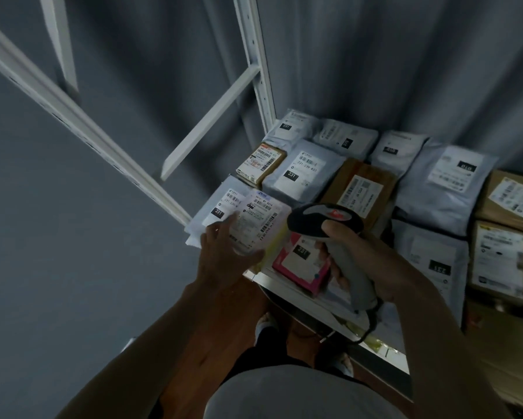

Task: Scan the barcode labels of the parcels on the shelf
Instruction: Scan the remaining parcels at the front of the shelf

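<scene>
The step in hand looks like presenting one label to the reader. The right hand (pixel 357 261) is clenched round the grey handle of the corded grey-and-black handheld barcode scanner (pixel 329 225), fingers wrapped on the grip, the scanner's head tipped toward 9 o'clock. Just beside that head, the left hand (pixel 224 252) grasps the near edge of a flat pale packet with a white printed barcode label (pixel 257 219), thumb under and fingers on its face, lifting or steadying it at the front left corner of the white metal shelf (pixel 284 282). The packet lies over a grey plastic mailer marked 231 (pixel 220 204).

The other parcels rest label-up on the shelf: a pink and white small box (pixel 299 264) under the scanner, a brown cardboard box with a white label (pixel 360 192) at 12 o'clock from it, a small tan box with a red-edged label (pixel 260 164) at 11 o'clock, more grey mailers and brown cartons toward 2 and 3 o'clock.

Next, I judge, the scanner's window must face the packet's barcode squarely, packet held flat, then on to its neighbour. Motion blur hides whether a beam is lit.
</scene>
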